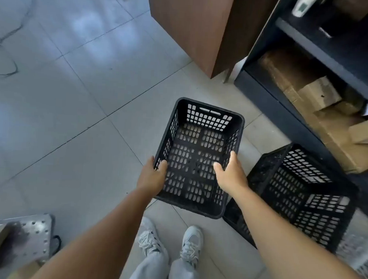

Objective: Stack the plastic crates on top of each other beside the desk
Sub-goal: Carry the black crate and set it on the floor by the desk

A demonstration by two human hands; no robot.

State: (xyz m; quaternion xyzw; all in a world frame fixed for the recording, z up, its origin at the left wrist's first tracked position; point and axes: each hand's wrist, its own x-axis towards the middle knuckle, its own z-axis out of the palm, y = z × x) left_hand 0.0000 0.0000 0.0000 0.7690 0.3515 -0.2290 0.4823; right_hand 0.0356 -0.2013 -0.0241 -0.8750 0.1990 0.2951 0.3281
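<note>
We grip the black crate (196, 159) by its long side walls, both hands (154, 176) clamped on it, with the second crate (303, 197) down to our right, nearer our right hand (230, 173).

Pale tiled floor (78, 118) bears a black crate (315, 200) and cables (8, 47).

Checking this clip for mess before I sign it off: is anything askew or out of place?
Yes. The second black crate on the floor by the dark shelving sits tilted. Loose cardboard boxes lie jumbled on the bottom shelf. The held crate looks intact.
</note>
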